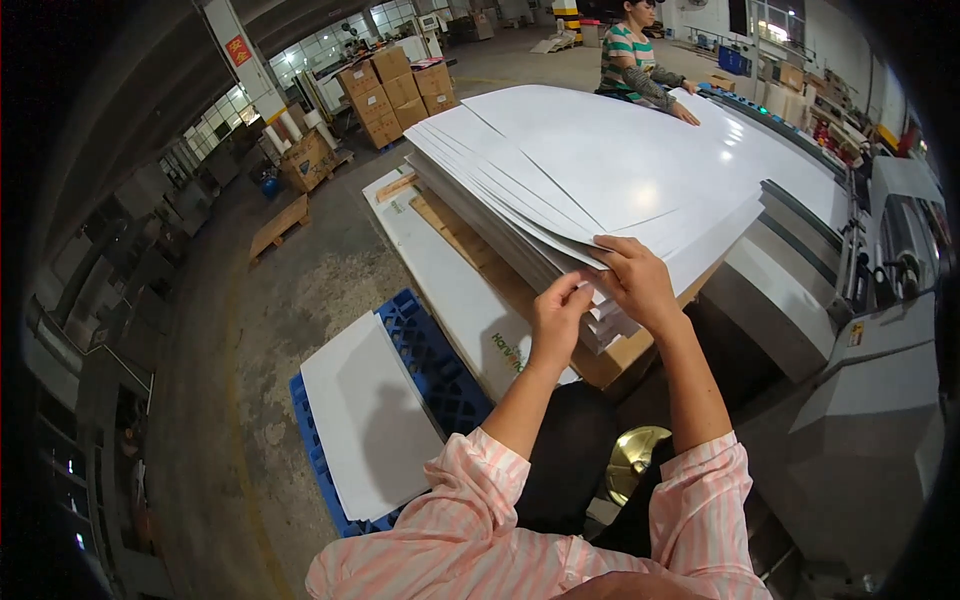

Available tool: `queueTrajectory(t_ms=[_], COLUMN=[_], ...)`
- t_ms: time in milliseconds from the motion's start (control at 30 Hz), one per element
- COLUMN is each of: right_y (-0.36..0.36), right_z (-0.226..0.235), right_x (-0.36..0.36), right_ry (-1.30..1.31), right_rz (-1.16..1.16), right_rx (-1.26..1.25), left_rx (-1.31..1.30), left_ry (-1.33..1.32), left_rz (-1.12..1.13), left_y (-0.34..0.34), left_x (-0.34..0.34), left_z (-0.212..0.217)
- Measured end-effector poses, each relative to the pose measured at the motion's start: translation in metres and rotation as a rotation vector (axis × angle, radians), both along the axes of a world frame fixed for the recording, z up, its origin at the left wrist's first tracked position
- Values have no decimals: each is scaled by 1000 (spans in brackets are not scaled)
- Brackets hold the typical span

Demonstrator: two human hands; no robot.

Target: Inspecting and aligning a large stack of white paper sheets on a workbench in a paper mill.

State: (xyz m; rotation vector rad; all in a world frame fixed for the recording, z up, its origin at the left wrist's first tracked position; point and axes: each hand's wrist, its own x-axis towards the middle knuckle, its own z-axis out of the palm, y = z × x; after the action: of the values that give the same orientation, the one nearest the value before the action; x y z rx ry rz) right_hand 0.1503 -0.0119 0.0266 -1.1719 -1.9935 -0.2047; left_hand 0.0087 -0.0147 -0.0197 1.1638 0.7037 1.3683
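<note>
A tall stack of large glossy white sheets [600, 160] lies in front of me, its top sheets fanned out. My left hand [557, 318] pinches the near corner edge of the sheets from below. My right hand [637, 280] grips the same corner from above, fingers curled over the top few sheets. At the far side of the stack another person in a striped top [628, 55] rests a hand [686, 114] on the sheets.
A grey machine [850, 340] stands to the right of the stack. On the floor to the left lies a blue plastic pallet [420, 350] bearing a white board [370, 410]. Brown cartons [395, 90] are stacked at the back, with wooden pallets [280, 225] beside them.
</note>
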Motion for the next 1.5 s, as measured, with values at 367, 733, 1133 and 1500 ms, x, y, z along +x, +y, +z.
queueTrajectory(t_ms=[367,733,1133,1500], right_y=[-14,-21,-34,-25], right_z=[20,21,34,32], right_x=[1,12,-19,-26], right_ry=[-74,-55,-103,183], right_rz=[34,77,-223,-270], right_rx=[99,-19,-25,-165], left_rx=[-115,-134,-117,-122], left_ry=[-241,-222,-210,-211], left_rz=[-67,-73,-38,194], left_y=[1,0,3,-1], left_x=[-2,-2,-2,10], left_z=[13,15,13,15])
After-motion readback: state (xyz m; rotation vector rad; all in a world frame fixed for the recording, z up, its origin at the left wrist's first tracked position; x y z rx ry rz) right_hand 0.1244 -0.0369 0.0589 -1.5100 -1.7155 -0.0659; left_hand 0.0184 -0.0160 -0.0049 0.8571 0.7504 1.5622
